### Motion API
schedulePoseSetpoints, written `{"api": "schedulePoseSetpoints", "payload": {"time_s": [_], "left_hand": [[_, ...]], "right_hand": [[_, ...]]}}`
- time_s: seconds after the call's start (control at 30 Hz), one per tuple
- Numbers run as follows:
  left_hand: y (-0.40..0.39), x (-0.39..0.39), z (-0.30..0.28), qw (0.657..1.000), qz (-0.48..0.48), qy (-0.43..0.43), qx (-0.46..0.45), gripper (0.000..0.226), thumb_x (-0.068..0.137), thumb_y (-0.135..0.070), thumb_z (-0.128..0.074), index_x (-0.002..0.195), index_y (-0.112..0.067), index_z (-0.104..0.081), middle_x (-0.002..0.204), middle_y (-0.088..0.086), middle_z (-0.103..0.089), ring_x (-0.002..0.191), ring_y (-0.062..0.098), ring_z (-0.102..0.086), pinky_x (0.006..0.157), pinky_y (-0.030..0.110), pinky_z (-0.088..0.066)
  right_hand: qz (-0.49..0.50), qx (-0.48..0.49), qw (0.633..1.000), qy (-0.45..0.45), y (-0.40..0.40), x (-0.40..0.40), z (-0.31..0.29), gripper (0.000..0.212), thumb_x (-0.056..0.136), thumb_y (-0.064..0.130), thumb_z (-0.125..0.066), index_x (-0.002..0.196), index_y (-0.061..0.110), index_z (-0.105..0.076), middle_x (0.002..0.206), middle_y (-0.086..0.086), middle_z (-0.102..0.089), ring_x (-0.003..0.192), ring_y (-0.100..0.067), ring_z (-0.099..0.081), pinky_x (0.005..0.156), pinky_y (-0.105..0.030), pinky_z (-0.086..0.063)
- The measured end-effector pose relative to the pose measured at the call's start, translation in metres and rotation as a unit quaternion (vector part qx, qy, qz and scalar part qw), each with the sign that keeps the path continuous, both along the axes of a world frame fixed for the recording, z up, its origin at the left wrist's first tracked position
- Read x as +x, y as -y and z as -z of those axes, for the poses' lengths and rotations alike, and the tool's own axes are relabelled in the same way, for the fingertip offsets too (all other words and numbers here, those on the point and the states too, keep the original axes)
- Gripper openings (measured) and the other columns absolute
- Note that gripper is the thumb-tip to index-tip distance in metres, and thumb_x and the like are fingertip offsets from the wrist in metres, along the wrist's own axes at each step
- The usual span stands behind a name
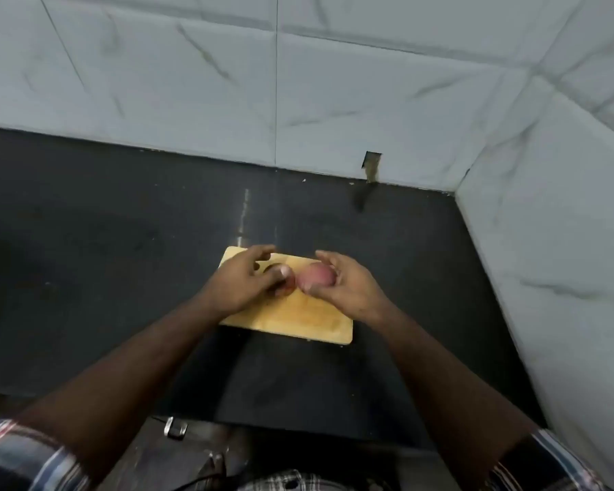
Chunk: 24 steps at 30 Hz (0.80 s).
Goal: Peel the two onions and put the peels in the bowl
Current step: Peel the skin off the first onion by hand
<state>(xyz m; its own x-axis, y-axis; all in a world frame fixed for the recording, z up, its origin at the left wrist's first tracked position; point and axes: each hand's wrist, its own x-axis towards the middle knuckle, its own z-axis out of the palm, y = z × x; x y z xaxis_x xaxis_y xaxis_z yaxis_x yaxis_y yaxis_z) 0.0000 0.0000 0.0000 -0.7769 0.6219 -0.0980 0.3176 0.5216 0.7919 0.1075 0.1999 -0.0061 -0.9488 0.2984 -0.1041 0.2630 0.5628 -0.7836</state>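
Observation:
A pale pink onion (317,275) is held just above the wooden cutting board (298,313), in the fingers of my right hand (348,288). My left hand (241,283) lies over the board's left part. Its thumb and fingers close around a dark red-brown onion (286,288), which is mostly hidden under the hand. The two onions almost touch. No bowl is in view.
The board lies on a dark countertop (103,260). Tiled walls (334,101) close off the back and right sides. A small notch (371,170) is cut in the wall's base behind the board. Metal parts (174,427) show below the counter's front edge.

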Motion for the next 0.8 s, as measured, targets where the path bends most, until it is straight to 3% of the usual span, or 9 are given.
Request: {"api": "schedulePoseSetpoints", "payload": {"time_s": [0.07,0.13,0.23,0.3,0.4,0.53,0.6,0.7,0.8], "left_hand": [[0.004,0.006,0.01,1.0,0.012,0.016,0.01,0.087,0.081,-0.048,-0.079,0.154,-0.025,-0.037,0.145,-0.002,-0.052,0.132,0.014,-0.05,0.108,0.032,-0.041],[0.006,0.009,0.024,1.0,0.013,-0.024,-0.014,0.092,0.076,-0.046,-0.082,0.154,-0.028,-0.037,0.144,-0.002,-0.055,0.133,0.016,-0.049,0.113,0.037,-0.039],[0.0,0.005,0.031,0.997,-0.004,-0.071,-0.038,0.07,0.073,-0.054,-0.072,0.137,-0.035,-0.052,0.119,-0.009,-0.067,0.113,0.019,-0.059,0.1,0.042,-0.049],[-0.001,-0.001,0.03,0.997,-0.017,-0.072,-0.032,0.059,0.074,-0.048,-0.073,0.128,-0.033,-0.057,0.107,-0.01,-0.067,0.103,0.015,-0.061,0.093,0.04,-0.052],[0.003,-0.015,0.027,0.995,-0.045,-0.089,-0.027,0.058,0.078,-0.034,-0.078,0.132,-0.029,-0.058,0.12,-0.005,-0.066,0.109,0.016,-0.062,0.096,0.035,-0.051],[0.006,-0.033,0.023,0.997,-0.033,-0.059,-0.027,0.061,0.084,-0.033,-0.078,0.14,-0.026,-0.056,0.128,-0.004,-0.064,0.105,0.01,-0.06,0.09,0.025,-0.047],[0.009,-0.035,0.024,0.998,-0.032,-0.043,-0.02,0.062,0.083,-0.032,-0.079,0.141,-0.027,-0.056,0.13,-0.005,-0.064,0.104,0.007,-0.059,0.089,0.022,-0.044],[0.013,-0.037,0.027,0.999,-0.018,-0.038,-0.021,0.067,0.082,-0.028,-0.081,0.144,-0.028,-0.054,0.135,-0.003,-0.062,0.112,0.009,-0.057,0.094,0.023,-0.043],[0.014,-0.039,0.028,0.999,-0.001,-0.037,-0.029,0.081,0.079,-0.029,-0.084,0.15,-0.029,-0.045,0.141,-0.001,-0.057,0.123,0.016,-0.055,0.105,0.032,-0.045]], "right_hand": [[-0.006,0.033,0.999,0.001,0.003,0.002,0.005,0.08,0.076,0.043,-0.083,0.146,0.026,-0.047,0.139,0.004,-0.05,0.126,-0.011,-0.049,0.107,-0.027,-0.041],[-0.001,0.045,0.999,0.0,0.008,0.005,0.014,0.082,0.075,0.04,-0.085,0.145,0.028,-0.046,0.137,0.004,-0.049,0.124,-0.011,-0.049,0.106,-0.026,-0.041],[0.041,0.028,0.998,-0.032,0.011,0.003,0.019,0.076,0.072,0.039,-0.086,0.139,0.032,-0.051,0.131,0.009,-0.052,0.119,-0.009,-0.052,0.1,-0.023,-0.045],[0.064,0.004,0.997,-0.044,0.012,0.003,0.02,0.07,0.072,0.039,-0.087,0.134,0.032,-0.056,0.125,0.013,-0.054,0.115,-0.007,-0.055,0.096,-0.022,-0.048],[0.082,-0.071,0.993,-0.053,0.016,0.004,0.024,0.066,0.072,0.041,-0.086,0.132,0.032,-0.059,0.122,0.02,-0.058,0.113,-0.005,-0.058,0.096,-0.025,-0.052],[0.11,-0.192,0.972,-0.079,0.022,-0.002,0.032,0.063,0.077,0.031,-0.085,0.134,0.026,-0.06,0.127,0.016,-0.061,0.118,-0.008,-0.06,0.1,-0.032,-0.054],[0.113,-0.23,0.963,-0.082,0.024,-0.002,0.033,0.06,0.081,0.024,-0.082,0.136,0.022,-0.059,0.127,0.013,-0.061,0.116,-0.014,-0.062,0.09,-0.031,-0.058],[0.126,-0.279,0.947,-0.098,0.025,-0.001,0.032,0.053,0.086,0.014,-0.076,0.136,0.018,-0.058,0.124,0.007,-0.064,0.105,-0.014,-0.067,0.071,-0.025,-0.059],[0.156,-0.341,0.92,-0.112,0.023,-0.002,0.033,0.05,0.088,0.006,-0.071,0.134,0.02,-0.058,0.126,-0.001,-0.066,0.107,-0.019,-0.07,0.075,-0.031,-0.061]]}}
